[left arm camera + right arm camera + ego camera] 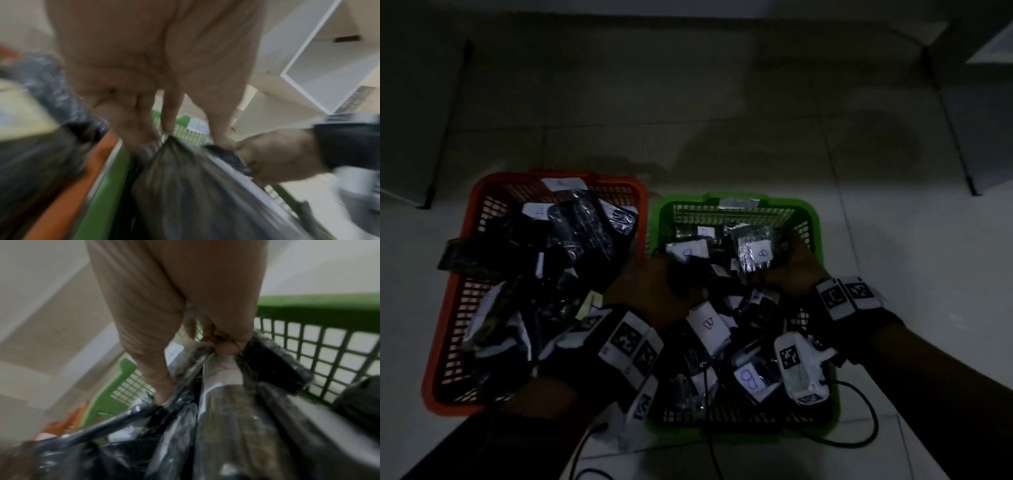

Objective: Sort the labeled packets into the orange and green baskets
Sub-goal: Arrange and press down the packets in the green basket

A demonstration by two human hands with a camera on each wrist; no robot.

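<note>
The orange basket [453, 353] on the left and the green basket [736, 200] on the right stand side by side on the floor. Both are heaped with dark plastic packets bearing white handwritten labels. My left hand [681, 284] reaches over the green basket's near left part. In the left wrist view its fingertips [168, 128] and thumb pinch the top of a dark packet [185, 186]. Over the far right of the green basket, my right hand [780, 260] grips a labeled packet [751, 251]. The right wrist view shows that packet [222, 374] pinched between thumb and curled fingers.
Pale tiled floor [893, 240] surrounds the baskets. Thin dark furniture legs [445, 137] stand at the far left and far right. Black cables [869, 428] trail from my wrists over the floor near the green basket. A white cabinet [329, 65] appears in the left wrist view.
</note>
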